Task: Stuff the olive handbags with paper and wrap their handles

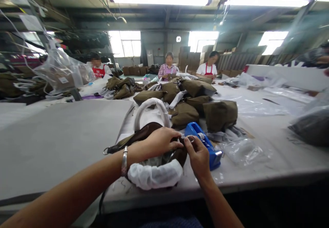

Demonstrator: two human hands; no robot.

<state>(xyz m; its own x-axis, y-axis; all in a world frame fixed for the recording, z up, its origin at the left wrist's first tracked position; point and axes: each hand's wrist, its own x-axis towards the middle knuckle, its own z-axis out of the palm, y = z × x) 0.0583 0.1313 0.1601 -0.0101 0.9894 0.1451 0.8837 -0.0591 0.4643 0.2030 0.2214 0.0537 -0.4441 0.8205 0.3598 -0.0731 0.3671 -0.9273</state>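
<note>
An olive handbag (140, 134) with dark brown trim lies in front of me, its top opening facing up. White wrapping covers its back handle (166, 113), which stands up in an arch, and its front handle (155, 176), which hangs toward me. A metal ring (105, 151) sticks out at the bag's left end. My left hand (160, 140) reaches across the opening, fingers pinched on the right end of the bag. There my right hand (199, 156) is closed on a dark end tab with a metal ring (190, 138). Fingers partly hide the tab.
A blue tape dispenser (214, 156) stands just right of my right hand. Several olive bags (221, 115) are piled beyond. Clear plastic bags (246, 152) lie to the right, and a plastic bag (60, 72) hangs at left. Co-workers (168, 68) sit across the table.
</note>
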